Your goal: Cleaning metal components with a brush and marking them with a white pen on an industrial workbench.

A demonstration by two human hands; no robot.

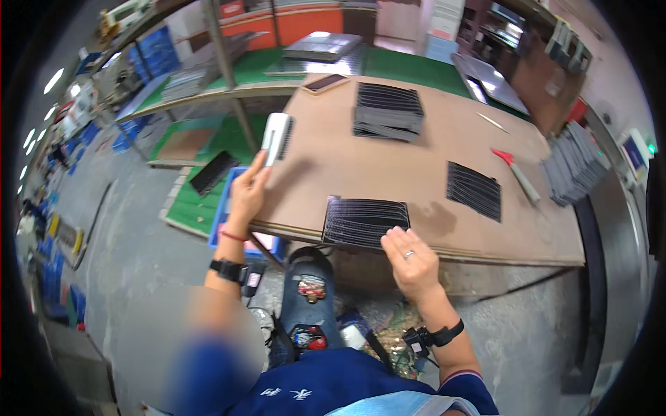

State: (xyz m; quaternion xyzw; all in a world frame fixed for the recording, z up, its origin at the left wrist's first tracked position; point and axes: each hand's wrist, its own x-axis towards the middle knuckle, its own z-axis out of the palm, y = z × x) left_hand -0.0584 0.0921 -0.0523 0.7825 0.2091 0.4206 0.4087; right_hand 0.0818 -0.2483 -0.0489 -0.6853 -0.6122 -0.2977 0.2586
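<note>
My left hand (250, 188) is closed around a white brush-like tool (276, 137) with a dark toothed edge, raised over the table's left side. At the front edge of the table lies a black slotted sheet (365, 220) with long parallel strips. My right hand (412, 262), its fingers stretched out side by side, is at the lower right corner of that sheet; its fingertips overlap the corner. Another black slotted sheet (474, 191) lies to the right. Farther back sits a stack of similar sheets (388, 114).
A red-handled tool (515, 172), a thin pale pen-like stick (492, 123) and a phone (325, 84) lie on the brown table (305, 187). Grey sheets (574, 165) lean together at the right edge. Below left are a blue crate (223, 208) and a dark sheet on green boarding (214, 172).
</note>
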